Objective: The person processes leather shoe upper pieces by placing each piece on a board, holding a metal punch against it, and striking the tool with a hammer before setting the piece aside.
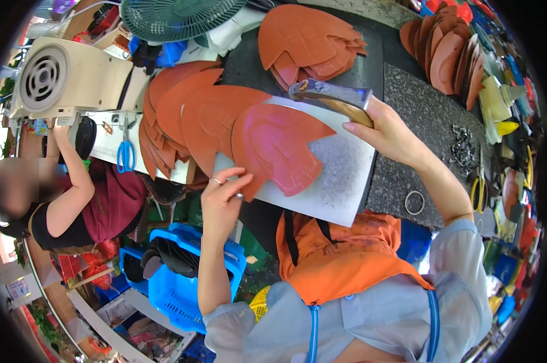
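On a white board [340,192] lies a reddish-brown shoe-upper piece [276,145] with a curved edge and a notched end, faint outlines marked on its face. It overlaps a fanned row of similar pieces [207,118] to the left. My left hand [222,196], wearing a ring, has bent fingers closed at the piece's lower-left edge; their grip is partly hidden. My right hand [385,130] grips a thick, curved hand tool [331,100] with a shiny metal face and a wooden-coloured side. That tool is above the board's far edge, beyond the piece's upper right.
More brown pieces lie in a pile [309,45] at the back and a stack [446,54] at far right. Yellow-handled scissors [479,190] and a ring [415,202] sit right. Left are a cream machine [74,78], blue scissors [126,154], a blue basket [176,296] and another person [68,199].
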### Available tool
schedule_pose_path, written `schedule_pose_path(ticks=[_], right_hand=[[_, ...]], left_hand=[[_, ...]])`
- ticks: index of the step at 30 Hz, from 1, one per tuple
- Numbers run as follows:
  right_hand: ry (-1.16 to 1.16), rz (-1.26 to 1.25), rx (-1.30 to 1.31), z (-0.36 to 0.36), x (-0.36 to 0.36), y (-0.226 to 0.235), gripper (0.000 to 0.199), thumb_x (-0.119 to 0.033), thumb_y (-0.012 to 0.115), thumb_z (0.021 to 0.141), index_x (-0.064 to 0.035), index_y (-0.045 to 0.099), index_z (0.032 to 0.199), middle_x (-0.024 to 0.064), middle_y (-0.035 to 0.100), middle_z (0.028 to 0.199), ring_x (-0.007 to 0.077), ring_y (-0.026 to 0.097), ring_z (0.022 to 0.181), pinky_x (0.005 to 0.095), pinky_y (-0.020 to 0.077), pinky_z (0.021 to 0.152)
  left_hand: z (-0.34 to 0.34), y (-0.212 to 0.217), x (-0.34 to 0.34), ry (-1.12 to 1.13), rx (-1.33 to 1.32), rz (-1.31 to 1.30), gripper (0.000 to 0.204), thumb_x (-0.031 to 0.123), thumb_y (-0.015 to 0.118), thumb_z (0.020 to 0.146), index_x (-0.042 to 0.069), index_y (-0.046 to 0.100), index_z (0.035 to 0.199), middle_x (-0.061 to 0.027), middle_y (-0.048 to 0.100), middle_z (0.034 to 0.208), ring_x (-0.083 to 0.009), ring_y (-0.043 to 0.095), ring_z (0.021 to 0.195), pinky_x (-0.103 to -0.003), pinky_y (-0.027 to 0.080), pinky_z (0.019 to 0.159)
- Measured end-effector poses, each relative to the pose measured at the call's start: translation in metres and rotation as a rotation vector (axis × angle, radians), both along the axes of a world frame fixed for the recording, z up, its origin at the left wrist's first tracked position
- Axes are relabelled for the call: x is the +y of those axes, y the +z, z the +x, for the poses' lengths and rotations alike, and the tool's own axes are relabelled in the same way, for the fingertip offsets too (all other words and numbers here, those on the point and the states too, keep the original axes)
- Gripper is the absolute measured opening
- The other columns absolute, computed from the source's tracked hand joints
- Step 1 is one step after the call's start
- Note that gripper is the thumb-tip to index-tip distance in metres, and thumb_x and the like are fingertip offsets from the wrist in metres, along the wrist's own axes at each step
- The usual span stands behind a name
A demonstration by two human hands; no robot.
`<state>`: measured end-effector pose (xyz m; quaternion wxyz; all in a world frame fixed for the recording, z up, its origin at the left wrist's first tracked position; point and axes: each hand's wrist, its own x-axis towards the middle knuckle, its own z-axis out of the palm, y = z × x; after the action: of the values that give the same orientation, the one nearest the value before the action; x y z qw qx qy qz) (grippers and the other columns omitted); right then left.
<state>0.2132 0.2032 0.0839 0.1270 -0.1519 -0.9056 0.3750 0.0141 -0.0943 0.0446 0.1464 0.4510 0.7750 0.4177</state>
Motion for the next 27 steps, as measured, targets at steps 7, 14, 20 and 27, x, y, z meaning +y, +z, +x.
schedule_pose_path(ticks=[7,14,20,27], right_hand=[[0.071,-0.088,-0.110,0.036,-0.028,0.031,0.025,-0.020,0.073,0.086,0.0001,0.059,0.090,0.0151,0.053,0.074,0.0337,0.054,0.067,0.0409,0.0445,0.062],[-0.008,-0.122,0.061,0.046,-0.039,0.067,0.024,-0.017,0.074,0.083,0.0001,0.060,0.091,0.0137,0.054,0.075,0.0293,0.053,0.066,0.0384,0.0441,0.061],[0.016,-0.063,-0.104,0.058,-0.034,0.062,0.023,-0.017,0.074,0.082,-0.0005,0.061,0.092,0.0140,0.056,0.077,0.0328,0.054,0.068,0.0387,0.0454,0.062],[0.025,0.027,0.001,0.055,-0.034,0.070,0.026,-0.019,0.076,0.083,-0.0005,0.063,0.096,0.0149,0.058,0.079,0.0345,0.057,0.069,0.0387,0.0460,0.062]], left_hand=[[0.047,0.006,0.013,0.280,-0.432,0.327,0.017,-0.011,0.056,0.091,-0.003,0.065,0.103,-0.0093,0.063,0.107,-0.0162,0.064,0.085,-0.028,0.052,0.082],[0.074,-0.023,0.045,0.257,-0.772,0.296,0.020,-0.003,0.061,0.094,-0.004,0.061,0.114,-0.0155,0.072,0.102,-0.0187,0.071,0.089,-0.030,0.058,0.081],[0.074,-0.022,0.049,0.234,-0.748,0.255,0.016,0.001,0.060,0.096,-0.004,0.061,0.112,-0.0154,0.072,0.101,-0.0178,0.070,0.090,-0.030,0.058,0.081],[0.077,-0.020,0.048,0.231,-0.647,0.214,0.011,0.000,0.063,0.094,-0.004,0.063,0.105,-0.0123,0.072,0.099,-0.0150,0.070,0.088,-0.028,0.057,0.080]])
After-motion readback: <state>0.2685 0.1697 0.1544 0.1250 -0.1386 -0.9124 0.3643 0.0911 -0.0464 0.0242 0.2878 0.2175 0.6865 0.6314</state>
